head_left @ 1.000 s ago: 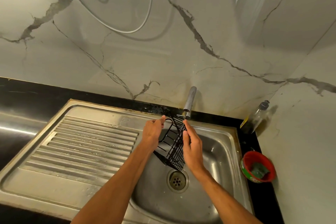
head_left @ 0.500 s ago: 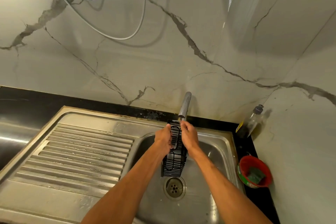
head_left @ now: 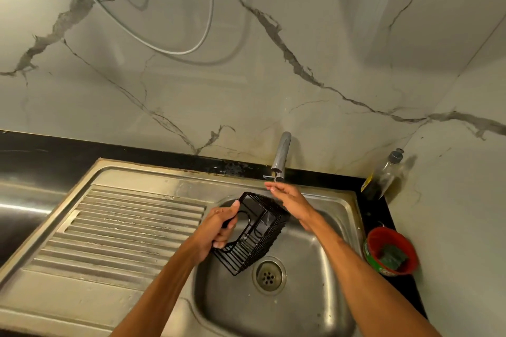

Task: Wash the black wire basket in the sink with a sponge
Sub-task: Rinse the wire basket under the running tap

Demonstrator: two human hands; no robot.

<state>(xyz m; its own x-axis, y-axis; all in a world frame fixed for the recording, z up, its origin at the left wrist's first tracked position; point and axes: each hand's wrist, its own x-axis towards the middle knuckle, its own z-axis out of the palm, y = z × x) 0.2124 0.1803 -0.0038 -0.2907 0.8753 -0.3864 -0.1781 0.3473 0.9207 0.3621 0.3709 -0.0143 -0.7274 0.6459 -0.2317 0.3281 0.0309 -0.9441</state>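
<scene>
Right hand [head_left: 294, 204] moved up beneath tap [head_left: 280, 156], fingers [head_left: 276, 189] straight, holding nothing; left hand [head_left: 219, 230] grips basket [head_left: 260, 238] rim.

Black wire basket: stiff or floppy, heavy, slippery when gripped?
Probably stiff: the black wire basket holds its boxy shape, tilted, gripped at one end by the left hand. Likely light: it is mostly open wire. Thin wires may twist in a grip.
</scene>
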